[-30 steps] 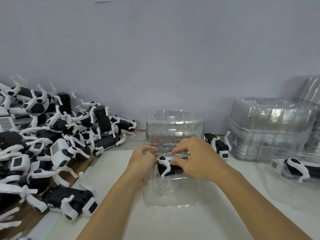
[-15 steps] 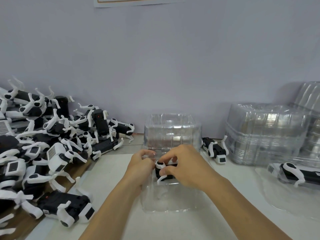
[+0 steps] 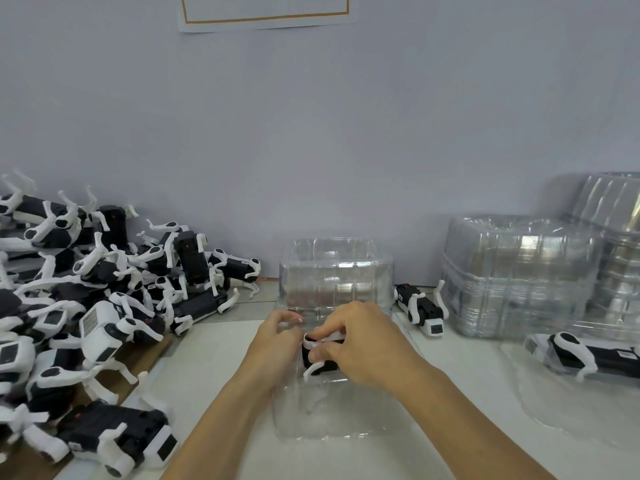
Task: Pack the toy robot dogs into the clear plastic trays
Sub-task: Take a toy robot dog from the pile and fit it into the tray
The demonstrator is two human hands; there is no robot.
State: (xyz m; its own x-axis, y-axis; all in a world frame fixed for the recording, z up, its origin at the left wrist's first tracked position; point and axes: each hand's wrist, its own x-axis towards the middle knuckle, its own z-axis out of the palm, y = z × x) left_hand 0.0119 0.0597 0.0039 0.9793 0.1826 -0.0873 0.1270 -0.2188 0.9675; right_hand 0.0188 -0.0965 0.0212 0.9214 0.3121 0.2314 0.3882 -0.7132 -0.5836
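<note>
Over the near half of the open clear tray (image 3: 332,403), both hands meet on one toy dog (image 3: 320,358). It looks light and stiff, with thin white legs likely to snag, so its black body seems the safer hold. The right hand (image 3: 363,341) pinches it with curled fingers; the left hand (image 3: 277,341) curls beside it, contact unclear.

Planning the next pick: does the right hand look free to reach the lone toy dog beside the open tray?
Probably not yet: the right hand grips the dog in the tray. The lone dog lies unobstructed.
</note>
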